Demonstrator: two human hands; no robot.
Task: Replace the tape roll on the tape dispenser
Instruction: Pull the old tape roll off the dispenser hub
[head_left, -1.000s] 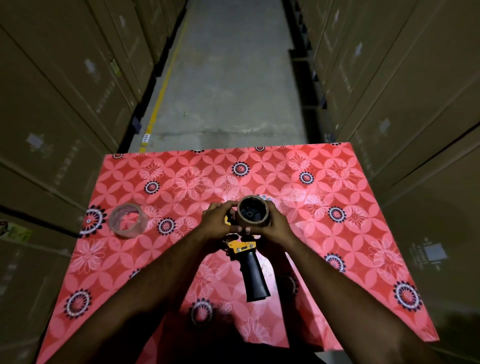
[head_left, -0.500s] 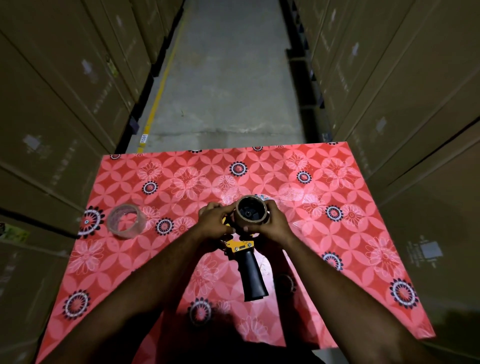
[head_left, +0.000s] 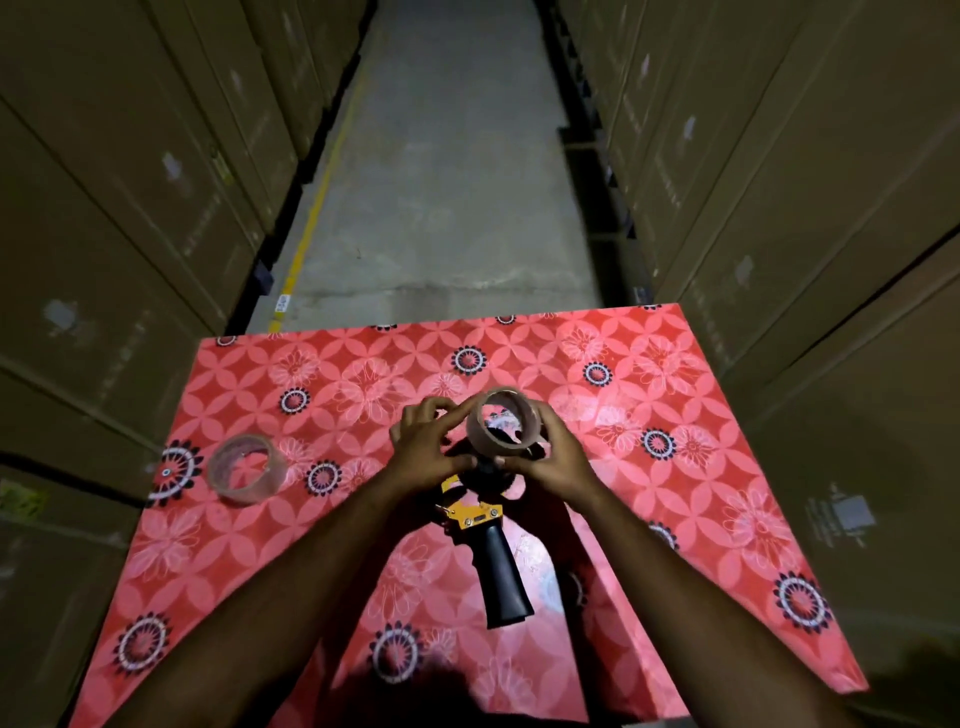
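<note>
Right hand: your right hand (head_left: 553, 457) grips the brown tape roll (head_left: 501, 423) from its right side, tilted so you see through its core.
Left hand: your left hand (head_left: 426, 449) pinches the roll's left rim with its fingertips.
Tape dispenser: the tape dispenser (head_left: 485, 535) lies mid-table below your hands, black handle pointing to the near edge.
Second roll: a clear tape roll (head_left: 247, 470) lies near the left edge of the table (head_left: 675, 415), well apart from your hands.
</note>
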